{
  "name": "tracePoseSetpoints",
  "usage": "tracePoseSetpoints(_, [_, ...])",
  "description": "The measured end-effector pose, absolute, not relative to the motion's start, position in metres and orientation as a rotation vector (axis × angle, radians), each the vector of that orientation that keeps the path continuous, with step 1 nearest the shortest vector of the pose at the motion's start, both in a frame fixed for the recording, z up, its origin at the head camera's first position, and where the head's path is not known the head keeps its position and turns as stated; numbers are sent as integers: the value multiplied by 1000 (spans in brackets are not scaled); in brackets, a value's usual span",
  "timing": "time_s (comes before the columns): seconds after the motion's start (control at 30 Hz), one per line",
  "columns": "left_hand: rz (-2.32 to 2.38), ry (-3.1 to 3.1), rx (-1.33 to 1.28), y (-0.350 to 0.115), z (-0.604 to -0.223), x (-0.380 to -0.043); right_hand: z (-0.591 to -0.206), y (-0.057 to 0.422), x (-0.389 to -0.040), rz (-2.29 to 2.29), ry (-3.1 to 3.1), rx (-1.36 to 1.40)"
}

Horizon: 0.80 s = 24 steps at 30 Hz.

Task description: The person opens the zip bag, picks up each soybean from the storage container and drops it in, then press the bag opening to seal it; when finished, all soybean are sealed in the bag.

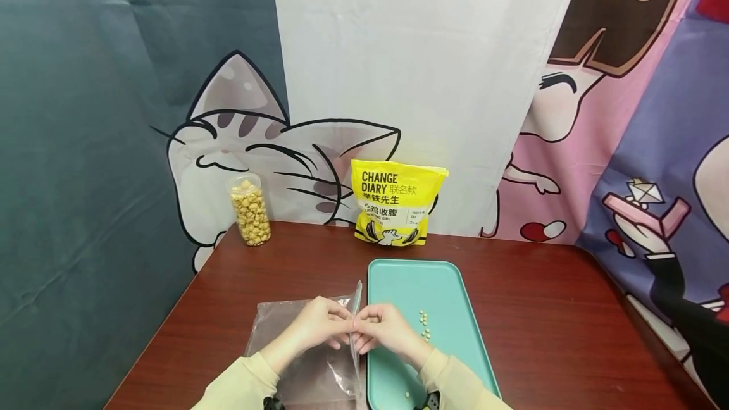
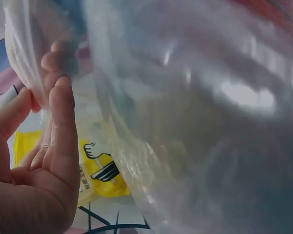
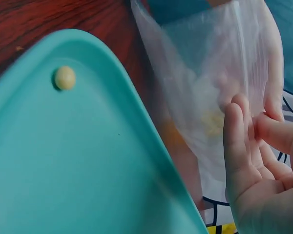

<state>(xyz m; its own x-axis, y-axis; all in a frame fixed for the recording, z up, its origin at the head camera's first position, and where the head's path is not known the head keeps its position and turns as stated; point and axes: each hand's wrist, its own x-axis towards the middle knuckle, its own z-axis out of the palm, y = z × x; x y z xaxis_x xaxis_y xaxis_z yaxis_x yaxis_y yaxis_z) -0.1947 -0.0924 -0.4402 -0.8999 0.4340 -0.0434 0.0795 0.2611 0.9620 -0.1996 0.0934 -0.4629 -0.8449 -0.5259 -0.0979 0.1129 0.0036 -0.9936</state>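
A clear zip-lock bag [image 1: 319, 366] stands partly on the table, left of the tray, its zip edge running up between the hands. My left hand [image 1: 321, 323] pinches that edge from the left with thumb and fingers. From the right, my right hand [image 1: 389, 332] pinches the same edge, the fingertips of both hands meeting there. Seen from the left wrist, the clear film [image 2: 200, 122] fills much of the view. In the right wrist view the zip strip [image 3: 241, 44] passes beside the right fingertips. Under the right forearm lies a turquoise tray [image 1: 398, 283] holding several small, round, pale yellow beans [image 1: 424, 326].
At the back left of the brown table [image 1: 541, 309] stands a clear tub of popcorn [image 1: 250, 212]. A yellow printed pouch [image 1: 397, 204] stands upright behind the tray. Printed cloth [image 1: 416, 68] hangs behind the table. One bean [image 3: 65, 78] lies near the tray's corner.
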Motion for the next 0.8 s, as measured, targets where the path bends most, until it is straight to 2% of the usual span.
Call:
tracePoseSetpoints(0.57, [1411,2518,534,-90,-435,-189,-458,98,-197,-1798,1922,-401])
tracePoseSetpoints(0.8, [1327,2725,585,-86,-435,-188,-455,93,-193,-1688,2130,-481])
